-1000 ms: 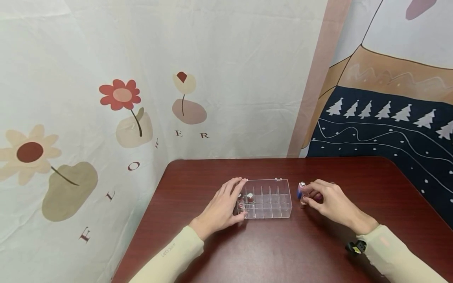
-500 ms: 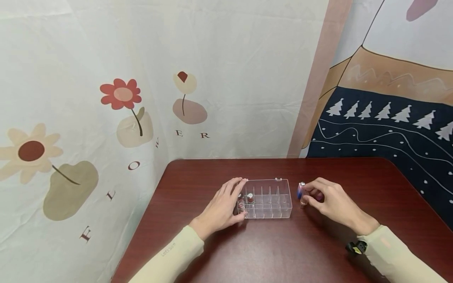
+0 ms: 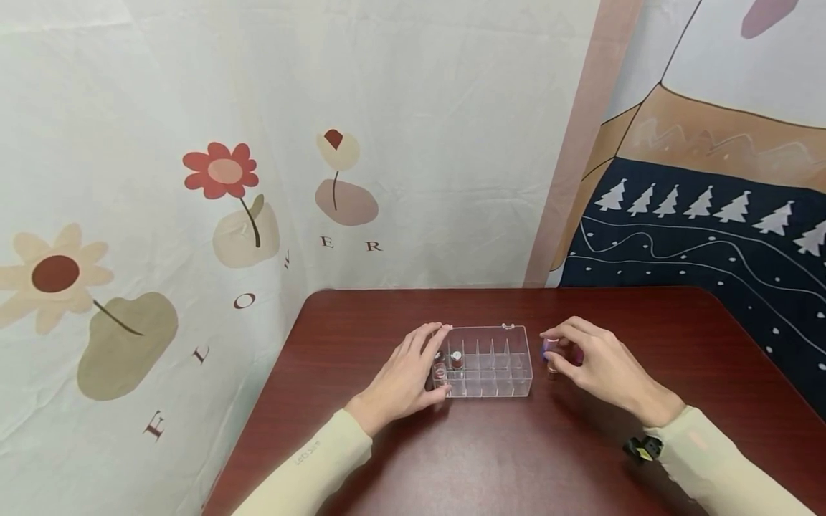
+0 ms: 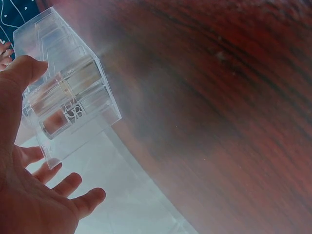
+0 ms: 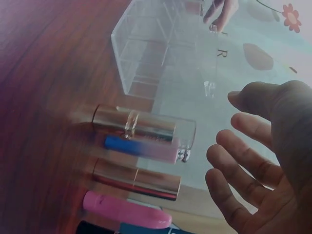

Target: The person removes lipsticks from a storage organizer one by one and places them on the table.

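Note:
A clear compartment box (image 3: 490, 383) stands on the table with its clear lid raised at the back. My left hand (image 3: 401, 376) spans its left end, thumb at the front and fingertips at the back corner. A silver-topped lipstick (image 3: 457, 360) is in one compartment; others sit at the left end, where a clear-capped lipstick (image 4: 54, 123) shows a white monogram. My right hand (image 5: 258, 161) is beside several upright tubes, fingers parted and apart from them in its wrist view. Nearest the box is a gold lipstick with a clear cap (image 5: 134, 124), then a blue-and-pink tube (image 5: 141, 148).
Farther along the same row stand a plain gold lipstick tube (image 5: 136, 179), a pink tube (image 5: 124, 210) and a black tube (image 5: 92, 228). The dark red-brown table (image 3: 477, 459) meets printed cloth hangings (image 3: 452, 179) behind it.
My right hand has shifted slightly up and left, its thumb and index finger now reaching over the tubes. The left hand and the box have stayed in place.

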The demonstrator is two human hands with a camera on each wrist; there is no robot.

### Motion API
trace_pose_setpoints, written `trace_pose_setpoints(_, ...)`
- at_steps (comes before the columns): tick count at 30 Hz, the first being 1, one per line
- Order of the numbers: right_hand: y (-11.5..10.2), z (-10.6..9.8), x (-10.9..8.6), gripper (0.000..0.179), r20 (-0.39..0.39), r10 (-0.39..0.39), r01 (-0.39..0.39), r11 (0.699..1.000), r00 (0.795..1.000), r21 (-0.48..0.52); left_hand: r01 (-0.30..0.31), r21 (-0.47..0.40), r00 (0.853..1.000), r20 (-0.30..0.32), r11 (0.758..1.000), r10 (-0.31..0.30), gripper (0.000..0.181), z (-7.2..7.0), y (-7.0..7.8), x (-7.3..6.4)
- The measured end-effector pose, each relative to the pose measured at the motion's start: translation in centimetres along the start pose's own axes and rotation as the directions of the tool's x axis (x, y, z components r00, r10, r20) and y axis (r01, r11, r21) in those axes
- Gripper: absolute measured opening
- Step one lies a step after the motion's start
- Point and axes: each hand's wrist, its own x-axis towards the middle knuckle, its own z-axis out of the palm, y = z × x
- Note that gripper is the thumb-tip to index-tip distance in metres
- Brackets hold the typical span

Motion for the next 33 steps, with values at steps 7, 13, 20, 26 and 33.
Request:
trace_pose_setpoints(7, -0.8, 0.2, 1.0, 0.038, 0.007, -0.013, 0.013, 1.0, 1.0, -0.013, -0.004, 0.006, 1.0, -0.003, 1.0, 0.004, 0.109, 0.0, -0.1, 0.3)
trace_pose_setpoints(13, -1.3, 0.6, 1.9, 0.041, 0.02, -0.067, 0.066, 0.998, 0.998, 0.023, -0.009, 0.005, 1.0, -0.009, 1.0, 0.009, 0.109, 0.0, -0.2, 0.4)
trace_pose_setpoints(20, -1.9, 1.1, 3.1, 0.044, 0.068, -0.104, 0.101, 0.994, 0.992, 0.033, -0.011, -0.006, 1.0, -0.008, 1.0, 0.011, 0.11, 0.1, -0.3, 0.4)
trace_pose_setpoints(26, -2.8, 1.4, 4.4, 0.042, 0.116, -0.108, 0.105, 0.994, 0.987, 0.025, -0.007, -0.004, 1.0, -0.005, 1.0, 0.007, 0.109, 0.0, -0.5, 0.5)
trace_pose_setpoints(33, -3.5, 1.9, 5.7, 0.04, 0.159, -0.13, 0.127, 0.992, 0.979, 0.026, -0.007, -0.007, 1.0, 0.002, 1.0, 0.007, 0.11, 0.2, -0.6, 0.5)
